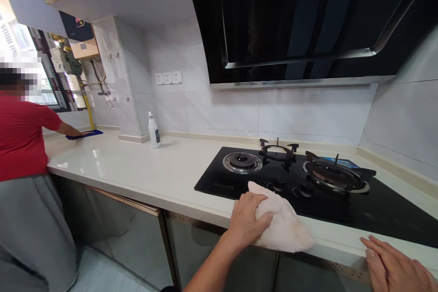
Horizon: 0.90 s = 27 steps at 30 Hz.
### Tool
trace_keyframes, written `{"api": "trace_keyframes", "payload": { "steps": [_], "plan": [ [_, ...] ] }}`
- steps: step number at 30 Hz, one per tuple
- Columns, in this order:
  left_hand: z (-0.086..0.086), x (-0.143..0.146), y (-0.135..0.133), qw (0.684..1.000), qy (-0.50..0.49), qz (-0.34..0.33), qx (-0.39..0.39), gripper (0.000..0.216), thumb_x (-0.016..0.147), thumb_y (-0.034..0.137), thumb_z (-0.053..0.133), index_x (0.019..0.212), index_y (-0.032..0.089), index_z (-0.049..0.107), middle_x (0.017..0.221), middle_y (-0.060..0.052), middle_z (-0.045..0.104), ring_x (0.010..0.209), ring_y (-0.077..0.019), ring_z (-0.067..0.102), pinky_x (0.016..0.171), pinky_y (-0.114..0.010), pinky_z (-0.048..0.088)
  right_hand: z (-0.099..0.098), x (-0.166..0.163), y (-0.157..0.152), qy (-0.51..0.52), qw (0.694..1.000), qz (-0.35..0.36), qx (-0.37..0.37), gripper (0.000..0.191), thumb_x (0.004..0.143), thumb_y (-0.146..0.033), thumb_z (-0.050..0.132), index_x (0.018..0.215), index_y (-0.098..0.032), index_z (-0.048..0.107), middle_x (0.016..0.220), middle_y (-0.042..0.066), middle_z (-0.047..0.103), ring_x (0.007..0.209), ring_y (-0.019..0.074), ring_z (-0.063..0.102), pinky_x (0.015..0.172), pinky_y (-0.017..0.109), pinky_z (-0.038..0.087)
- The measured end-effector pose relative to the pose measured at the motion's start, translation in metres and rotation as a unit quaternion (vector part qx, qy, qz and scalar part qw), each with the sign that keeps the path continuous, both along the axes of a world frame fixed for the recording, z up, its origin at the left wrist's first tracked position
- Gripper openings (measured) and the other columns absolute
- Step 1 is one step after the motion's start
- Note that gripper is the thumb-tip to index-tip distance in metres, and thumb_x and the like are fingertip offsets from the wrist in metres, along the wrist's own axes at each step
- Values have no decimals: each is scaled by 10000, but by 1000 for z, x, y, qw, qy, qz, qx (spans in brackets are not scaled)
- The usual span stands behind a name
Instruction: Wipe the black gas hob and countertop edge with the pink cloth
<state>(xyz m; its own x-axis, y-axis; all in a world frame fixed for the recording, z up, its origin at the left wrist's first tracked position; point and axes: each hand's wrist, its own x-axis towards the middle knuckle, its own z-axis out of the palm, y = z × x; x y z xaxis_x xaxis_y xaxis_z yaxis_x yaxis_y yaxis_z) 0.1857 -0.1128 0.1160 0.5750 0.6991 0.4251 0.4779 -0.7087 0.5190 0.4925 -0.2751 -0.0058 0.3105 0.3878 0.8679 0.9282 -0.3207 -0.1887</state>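
My left hand [247,220] is closed around a cream cloth [283,223] and presses it on the front edge of the counter, just before the black glass hob [376,212]. Part of the cloth hangs over the counter's edge. My right hand [390,262] lies flat with fingers stretched on the counter's front edge at the lower right, holding nothing. The hob carries a left burner [242,162], a loose pan support ring [278,151] behind it and a right burner [333,175]. Three knobs [290,186] sit just beyond the cloth.
A white bottle [153,130] stands at the back of the pale counter [143,169]. At the far left, a person in a red shirt [20,134] wipes the counter with a blue cloth [84,134]. A black extractor hood [308,18] hangs overhead.
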Motion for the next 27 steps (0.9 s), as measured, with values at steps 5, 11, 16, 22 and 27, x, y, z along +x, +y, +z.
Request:
{"api": "trace_keyframes", "payload": {
  "steps": [5, 11, 16, 22, 27],
  "plan": [
    [-3, 1, 0, 1000, 0, 10, 12, 350, 899, 307, 611, 1248, 297, 634, 1207, -29, 655, 1130, -241, 568, 963, -372, 456, 11, -15, 5, -4, 1000, 2, 6, 506, 971, -522, 324, 1052, -207, 712, 1091, 140, 740, 1031, 406, 657, 985, 658, 403],
    [-3, 1, 0, 1000, -11, 7, 9, 335, 902, 307, 624, 1237, 300, 638, 1193, -20, 656, 1116, -241, 563, 964, -378, 452, 18, -57, 28, 20, 998, 62, -2, 416, 988, -502, 355, 1124, -260, 664, 1152, 89, 719, 1044, 321, 649, 1037, 615, 366],
    [-4, 0, 0, 1000, -14, 1, 14, 337, 902, 301, 639, 1238, 288, 634, 1198, -23, 656, 1112, -238, 566, 969, -376, 456, 23, -96, 56, 11, 984, 174, -22, 333, 997, -423, 419, 1203, -246, 611, 1230, 94, 671, 1100, 281, 614, 977, 524, 437],
    [-8, 0, -4, 999, -17, 4, 29, 324, 938, 311, 615, 1261, 294, 619, 1245, -31, 653, 1150, -250, 562, 983, -391, 446, 56, -131, 71, 59, 966, 254, -1, 339, 1017, -393, 424, 1305, -268, 552, 1352, 89, 590, 1257, 256, 547, 1037, 490, 460],
    [-11, 2, -6, 999, -9, 17, 47, 304, 993, 332, 555, 1292, 308, 604, 1256, -33, 650, 1141, -251, 565, 955, -391, 443, 71, -158, 96, 79, 955, 285, -36, 353, 1030, -390, 399, 1319, -247, 543, 1382, 87, 584, 1303, 233, 522, 1086, 461, 467]
  ]
}}
